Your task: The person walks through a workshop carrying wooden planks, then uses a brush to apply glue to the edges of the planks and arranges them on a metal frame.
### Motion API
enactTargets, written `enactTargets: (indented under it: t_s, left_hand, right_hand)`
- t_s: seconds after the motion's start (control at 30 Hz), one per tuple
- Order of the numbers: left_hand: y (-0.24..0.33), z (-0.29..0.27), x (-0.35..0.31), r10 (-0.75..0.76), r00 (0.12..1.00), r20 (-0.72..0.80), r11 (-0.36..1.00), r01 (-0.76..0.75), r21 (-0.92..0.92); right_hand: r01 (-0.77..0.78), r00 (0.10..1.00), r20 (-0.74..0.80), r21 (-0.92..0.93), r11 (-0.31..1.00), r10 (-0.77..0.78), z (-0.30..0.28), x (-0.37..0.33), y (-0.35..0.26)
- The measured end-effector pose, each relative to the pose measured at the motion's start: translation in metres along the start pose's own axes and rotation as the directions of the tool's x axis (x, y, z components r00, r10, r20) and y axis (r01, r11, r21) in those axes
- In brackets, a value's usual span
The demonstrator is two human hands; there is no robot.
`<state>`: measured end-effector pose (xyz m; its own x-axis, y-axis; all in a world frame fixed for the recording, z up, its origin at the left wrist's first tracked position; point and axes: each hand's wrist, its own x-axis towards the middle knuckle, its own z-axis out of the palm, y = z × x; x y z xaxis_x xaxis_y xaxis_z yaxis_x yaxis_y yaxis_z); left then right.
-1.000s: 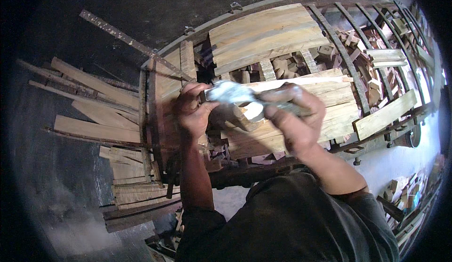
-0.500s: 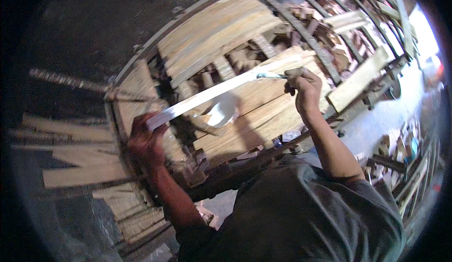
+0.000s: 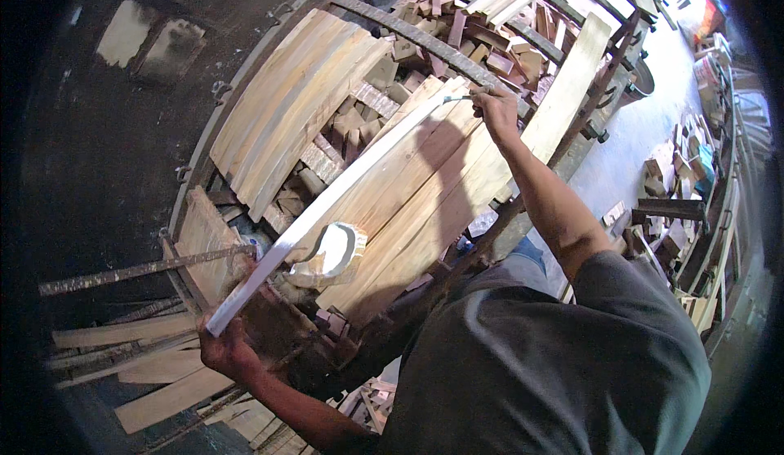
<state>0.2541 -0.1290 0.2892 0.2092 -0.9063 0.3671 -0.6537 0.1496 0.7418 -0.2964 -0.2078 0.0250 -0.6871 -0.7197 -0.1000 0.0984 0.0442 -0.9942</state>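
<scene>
My left hand (image 3: 229, 352) grips the near end of a long, narrow wooden strip (image 3: 314, 208) whose upper face is coated white. The strip slants up and away over the boards to the right. At its far end, my right hand (image 3: 496, 114) holds a small brush (image 3: 459, 98), its tip touching the white face. A cut-open container (image 3: 323, 274) with white liquid inside stands below the strip on the wooden boards (image 3: 425, 198). My right arm's shadow falls across these boards.
A stack of pale planks (image 3: 290, 100) lies at the far left of the metal frame (image 3: 425, 40). Wood offcuts (image 3: 482, 51) fill the spaces between the bars. A long plank (image 3: 567, 87) lies along the right side. More boards (image 3: 167, 390) lie at lower left.
My left hand has moved down and left with its end of the strip, which now slopes more steeply. My right hand and the brush have shifted slightly up and left. The view has turned.
</scene>
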Motion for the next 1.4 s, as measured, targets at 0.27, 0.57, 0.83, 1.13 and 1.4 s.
enactTargets:
  t_s: [0.27,0.57,0.83,1.13,1.4]
  left_hand:
    - [0.002,-0.003,-0.001,0.074,0.996,0.054,0.997,-0.074,-0.002]
    - [-0.001,-0.005,0.0,0.008,0.998,0.059,0.986,-0.018,0.165]
    - [-0.007,-0.021,0.0,-0.083,0.996,0.017,0.973,0.077,0.218]
    - [-0.021,-0.029,-0.002,-0.046,0.999,0.022,0.999,0.045,0.016]
    - [-0.018,-0.034,-0.004,-0.097,0.995,-0.013,0.994,0.097,0.042]
  right_hand:
    - [-0.043,0.976,-0.197,0.25,0.967,0.094,-0.019,0.026,0.012]
    - [-0.021,0.961,0.273,0.255,0.967,-0.051,0.021,-0.069,-0.031]
    - [-0.016,0.995,-0.098,0.007,1.0,0.017,-0.012,0.046,0.051]
    - [0.17,0.975,-0.108,-0.22,0.961,-0.197,-0.002,0.038,0.062]
    - [-0.208,0.97,-0.013,0.468,0.859,0.242,-0.005,0.036,0.035]
